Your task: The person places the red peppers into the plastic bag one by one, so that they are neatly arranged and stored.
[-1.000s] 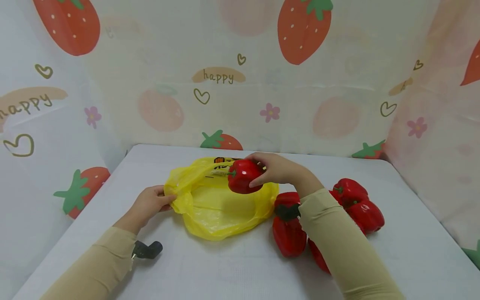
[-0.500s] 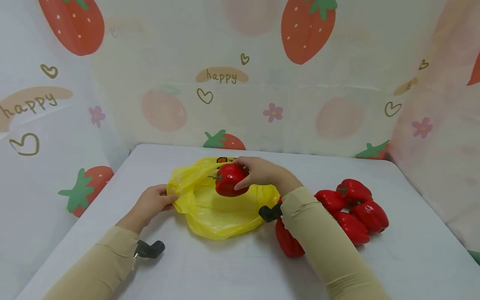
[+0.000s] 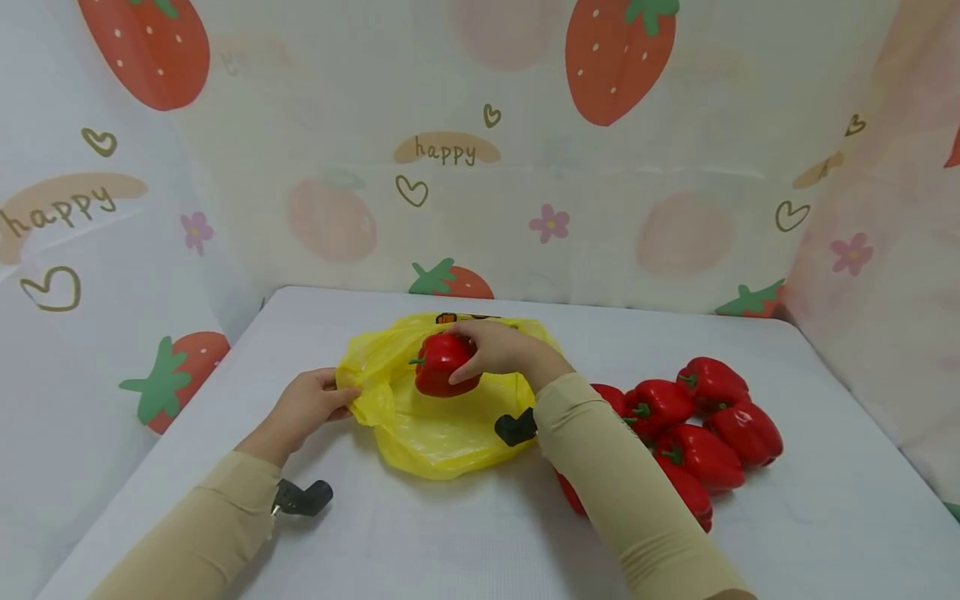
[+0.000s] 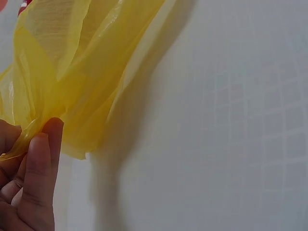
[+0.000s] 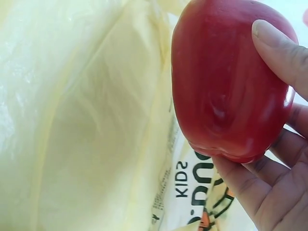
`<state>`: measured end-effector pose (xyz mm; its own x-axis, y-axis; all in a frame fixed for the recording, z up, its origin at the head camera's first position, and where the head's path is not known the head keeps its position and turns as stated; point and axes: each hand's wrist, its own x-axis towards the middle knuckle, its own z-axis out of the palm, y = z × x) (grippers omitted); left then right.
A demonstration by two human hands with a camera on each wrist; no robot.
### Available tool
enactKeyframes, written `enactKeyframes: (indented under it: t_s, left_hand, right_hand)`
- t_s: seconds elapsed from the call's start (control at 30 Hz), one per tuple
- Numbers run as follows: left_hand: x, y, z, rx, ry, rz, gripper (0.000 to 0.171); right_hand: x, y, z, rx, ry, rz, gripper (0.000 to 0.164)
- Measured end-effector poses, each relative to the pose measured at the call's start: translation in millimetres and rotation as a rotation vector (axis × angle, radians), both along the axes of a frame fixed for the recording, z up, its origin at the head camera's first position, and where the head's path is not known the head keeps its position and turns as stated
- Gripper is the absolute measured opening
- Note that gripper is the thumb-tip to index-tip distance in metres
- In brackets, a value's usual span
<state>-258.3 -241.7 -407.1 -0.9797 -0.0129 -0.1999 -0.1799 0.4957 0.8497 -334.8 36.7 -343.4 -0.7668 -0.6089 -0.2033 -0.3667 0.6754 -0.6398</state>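
Yellow plastic makes up the bag point(image 3: 442, 457), which lies on the white table point(image 3: 420, 542) with its mouth spread in the head view. The left hand point(image 3: 303, 407) pinches the bag's left edge between thumb and fingers. The right hand point(image 3: 501, 346) grips 1 red pepper point(image 3: 433, 368), its green stem pointing left, within the outline of the bag's mouth; whether it is below the rim, I cannot tell. To the right, the other peppers point(image 3: 701, 458) lie in a close group, a few partly hidden behind the right sleeve point(image 3: 626, 487). 2 beige sleeves show, and 1 black device point(image 3: 306, 498) sits by the left wrist. Behind the table hangs a backdrop point(image 3: 480, 225) printed with strawberries, hearts, flowers and the word "happy".

In the left wrist view, the left hand's thumb and fingers pinch a gathered fold of the bag, which casts a shadow on the table.

In the right wrist view, the thumb presses the pepper's side and the fingers support its far end. Pale yellow film fills the left, and print including "KIDS" shows beside the pepper.
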Motion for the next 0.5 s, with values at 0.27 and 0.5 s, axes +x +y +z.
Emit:
enactKeyframes:
  t_s: [0.27,0.5]
  left_hand:
    - [-1.8,0.1,1.5,-0.002,0.003,-0.001,0.039]
    - [-2.4,0.1,1.7,0.004,-0.002,0.010,0.040]
  right_hand:
    - [-3.8,-4.6,-12.3,0.020,-0.022,-0.011,0.065]
    - [-3.9,-8.6,-20.6,0.113,0.013,-0.018,0.069]
